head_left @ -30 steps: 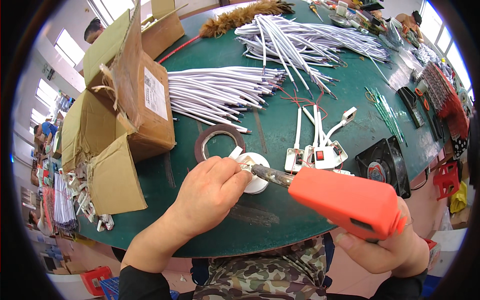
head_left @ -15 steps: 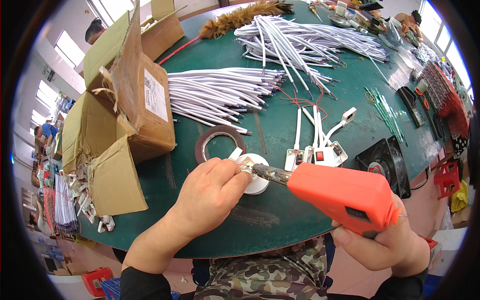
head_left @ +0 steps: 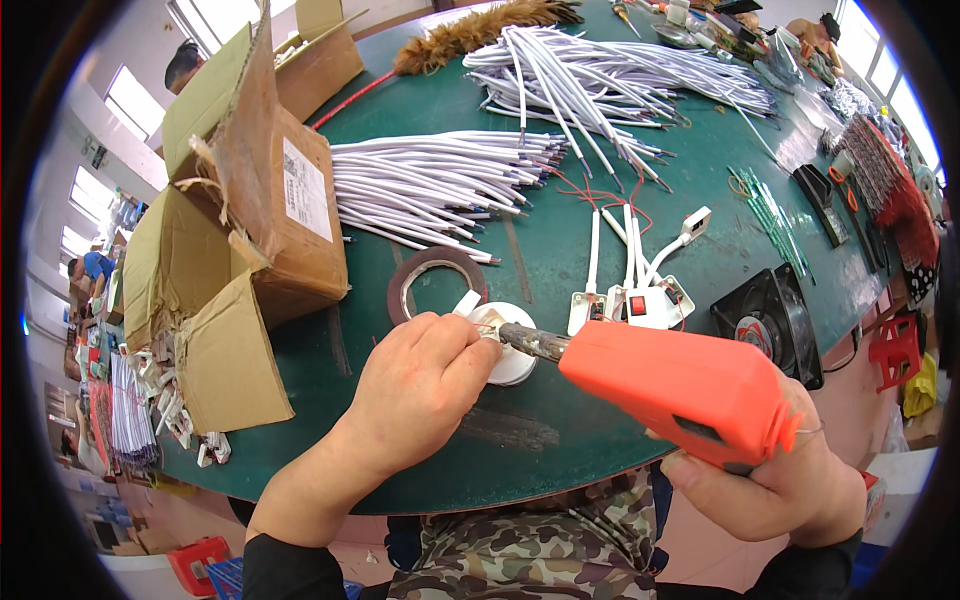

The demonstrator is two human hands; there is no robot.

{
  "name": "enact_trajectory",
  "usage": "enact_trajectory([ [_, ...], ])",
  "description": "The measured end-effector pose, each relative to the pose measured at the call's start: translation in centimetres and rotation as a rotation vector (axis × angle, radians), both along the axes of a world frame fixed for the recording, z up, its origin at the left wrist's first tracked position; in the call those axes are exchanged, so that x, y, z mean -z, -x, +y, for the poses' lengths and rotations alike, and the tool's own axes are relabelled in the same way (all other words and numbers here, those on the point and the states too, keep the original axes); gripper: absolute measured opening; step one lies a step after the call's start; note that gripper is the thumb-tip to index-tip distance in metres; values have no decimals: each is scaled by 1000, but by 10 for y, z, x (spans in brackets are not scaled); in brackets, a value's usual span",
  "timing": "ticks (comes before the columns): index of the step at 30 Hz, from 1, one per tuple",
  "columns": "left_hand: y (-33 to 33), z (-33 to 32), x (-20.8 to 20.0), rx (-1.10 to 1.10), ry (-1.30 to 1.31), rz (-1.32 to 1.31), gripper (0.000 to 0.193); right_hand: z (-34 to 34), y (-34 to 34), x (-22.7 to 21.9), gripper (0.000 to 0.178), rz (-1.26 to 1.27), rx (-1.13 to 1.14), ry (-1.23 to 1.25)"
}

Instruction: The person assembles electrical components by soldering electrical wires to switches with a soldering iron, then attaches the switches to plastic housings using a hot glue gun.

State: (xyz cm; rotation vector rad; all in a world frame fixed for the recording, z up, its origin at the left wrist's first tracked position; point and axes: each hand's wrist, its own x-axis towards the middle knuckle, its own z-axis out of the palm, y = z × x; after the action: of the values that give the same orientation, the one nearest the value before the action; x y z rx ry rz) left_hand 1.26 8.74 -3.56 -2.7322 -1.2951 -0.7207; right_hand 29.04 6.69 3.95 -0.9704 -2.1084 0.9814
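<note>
My right hand [head_left: 775, 495] grips a red soldering gun [head_left: 675, 390] by its handle, the barrel aimed left. The gun's metal tip meets a small white plastic piece [head_left: 467, 303] with a thin red wire, pinched in the fingers of my left hand [head_left: 415, 385]. My fingers partly hide that piece, so its exact kind is unclear. Directly beneath the tip sits a round white spool or dish [head_left: 515, 368]. A brown tape roll [head_left: 440, 256] lies just beyond my left hand. To the right rest white switch housings [head_left: 650, 308], one with a red rocker, with white cables and red wires attached.
An open cardboard box [head_left: 295, 200] stands at left. White cable bundles [head_left: 430, 185] cover the table's middle and back, near a brown feather duster [head_left: 480, 35]. A black fan [head_left: 770, 325] sits at the right edge, with green strips [head_left: 775, 225] beyond. Other people appear far off.
The soldering gun has shifted slightly left, its tip staying at the white piece. My left hand keeps its hold almost unmoved. The whole view has drifted a little.
</note>
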Motion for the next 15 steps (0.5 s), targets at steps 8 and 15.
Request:
enact_trajectory([
  [8,-1,0,1,10,-10,-12,22,2,-7,-2,33,-103,-63,-111],
  [15,-1,1,1,6,-25,-26,21,2,-4,-6,32,13,-13,100],
])
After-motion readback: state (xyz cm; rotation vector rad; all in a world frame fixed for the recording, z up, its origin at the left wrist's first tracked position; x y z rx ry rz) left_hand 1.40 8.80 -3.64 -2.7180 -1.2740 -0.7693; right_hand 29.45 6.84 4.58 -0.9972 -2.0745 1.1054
